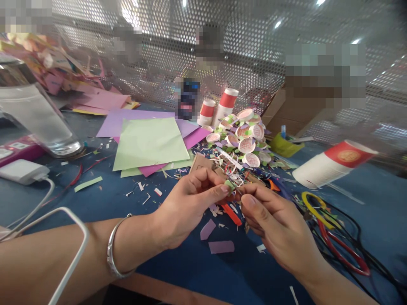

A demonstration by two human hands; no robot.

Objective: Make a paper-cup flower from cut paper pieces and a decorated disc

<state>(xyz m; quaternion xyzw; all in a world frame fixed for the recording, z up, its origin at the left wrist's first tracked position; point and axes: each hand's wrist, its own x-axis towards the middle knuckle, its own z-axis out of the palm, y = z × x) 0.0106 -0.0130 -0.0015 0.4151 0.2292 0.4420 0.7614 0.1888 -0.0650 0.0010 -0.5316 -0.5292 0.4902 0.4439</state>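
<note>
Between thumb and forefinger, my left hand [193,201] pinches a small green paper piece [229,185]. My right hand [275,224] is closed just to the right, its thumb and fingers pressed together at a thin, dark, pointed item beside the green piece; what that item is cannot be made out. Behind the hands lies a heap of small white cup-bottom discs [246,145] with green and purple paper bits. Purple paper pieces [221,247] and an orange-red strip [232,214] rest on the blue table below the hands.
Green sheets [151,142] lie over purple ones at the back left. A glass [41,114] and white charger [23,171] stand left. Red-and-white cups [333,163], scissors [341,250] and black cables are right. A perforated metal panel [152,76] stands behind.
</note>
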